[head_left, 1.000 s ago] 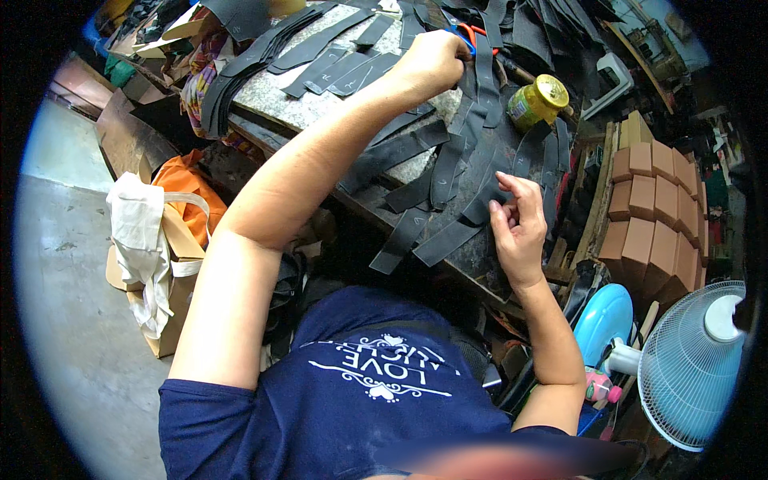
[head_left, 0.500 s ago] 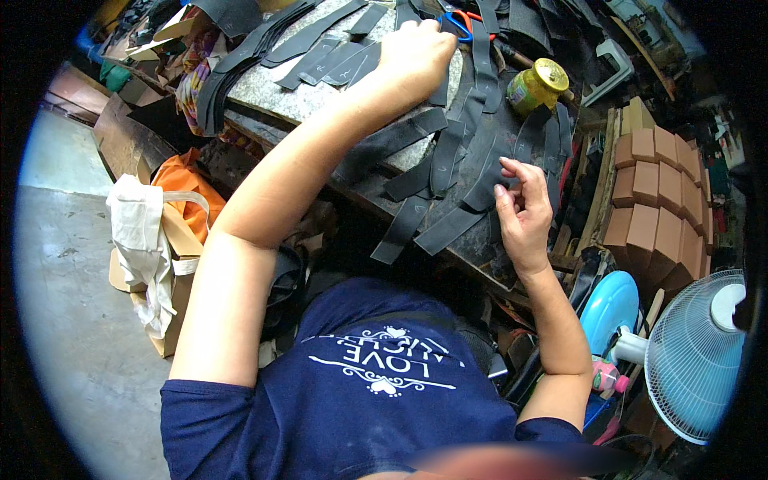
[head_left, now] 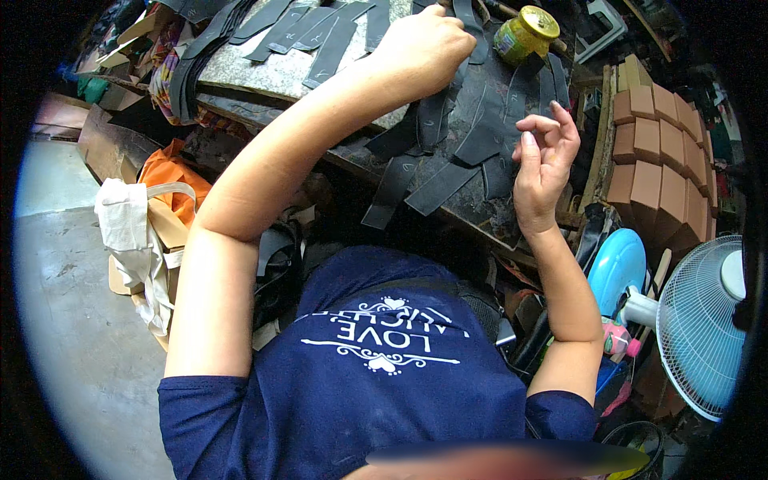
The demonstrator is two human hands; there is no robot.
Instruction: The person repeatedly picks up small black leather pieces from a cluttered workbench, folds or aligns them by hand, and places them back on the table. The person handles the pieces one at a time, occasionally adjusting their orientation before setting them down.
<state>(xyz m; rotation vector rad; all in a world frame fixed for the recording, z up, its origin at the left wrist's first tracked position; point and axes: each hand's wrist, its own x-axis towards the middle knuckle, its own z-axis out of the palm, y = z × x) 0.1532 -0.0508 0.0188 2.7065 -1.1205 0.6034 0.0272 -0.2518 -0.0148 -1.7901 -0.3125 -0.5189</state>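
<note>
My left hand reaches over the workbench, back of the hand up and fingers curled closed. What its fingers hold, if anything, is hidden. Flat black strips with pale chalk-like marks lie around it, some on a speckled stone slab. My right hand hovers beside the bench's right edge, thumb and fingers bent but apart, with nothing in it. Close to its left, more black strips overlap loosely. A yellow jar stands beyond both hands.
A thick stack of black strips hangs at the slab's left. Brown box-like blocks are piled to the right, above a white and blue fan. An orange bag and white cloth bag sit at the left.
The whole view has shifted, so the bench appears higher. Relative to the strips, my left hand has come nearer and rightward, and my right hand has moved right. The blue-and-red handles no longer show.
</note>
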